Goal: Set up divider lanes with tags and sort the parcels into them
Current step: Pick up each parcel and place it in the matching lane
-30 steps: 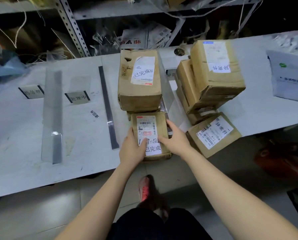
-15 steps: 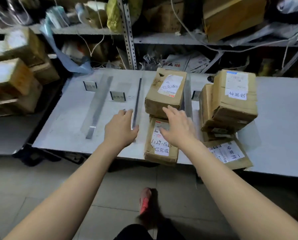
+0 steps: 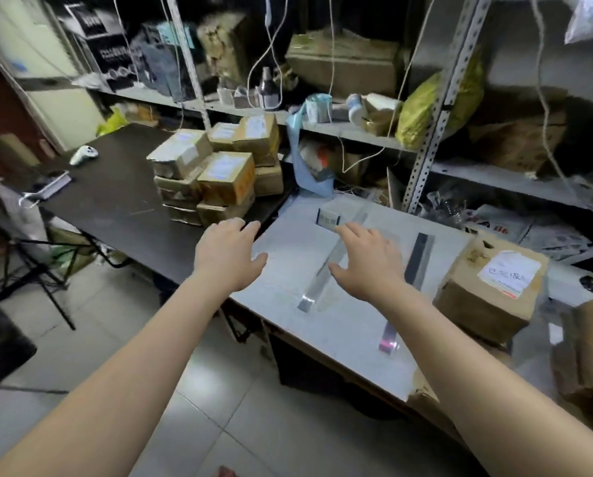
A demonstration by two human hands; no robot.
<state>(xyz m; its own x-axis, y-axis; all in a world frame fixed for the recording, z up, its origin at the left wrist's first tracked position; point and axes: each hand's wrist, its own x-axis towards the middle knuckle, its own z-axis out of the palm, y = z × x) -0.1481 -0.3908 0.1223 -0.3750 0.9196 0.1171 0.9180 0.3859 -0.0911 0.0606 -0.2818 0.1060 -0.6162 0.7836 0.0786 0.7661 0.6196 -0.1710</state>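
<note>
My left hand [image 3: 227,253] and my right hand [image 3: 367,261] are both stretched forward, fingers apart, holding nothing. They hover over the left end of the white table [image 3: 288,287]. Two clear divider strips, one [image 3: 326,270] partly under my right hand and a darker one [image 3: 415,263], lie on it. A small tag [image 3: 327,217] stands near the back. A brown parcel with a white label [image 3: 494,284] sits at the right. A pile of several unsorted cardboard parcels [image 3: 216,170] stands on the black table [image 3: 116,197] to the left.
Metal shelving [image 3: 429,132] crammed with boxes, bags and cords runs behind both tables. A white controller [image 3: 83,154] and a folded item lie on the black table. More brown parcels [image 3: 587,349] sit at the far right edge. Tiled floor lies below.
Both hands let go of the small labelled parcel and lifted off it. My view swung left, so the pile on the black table now shows ahead of my hands.
</note>
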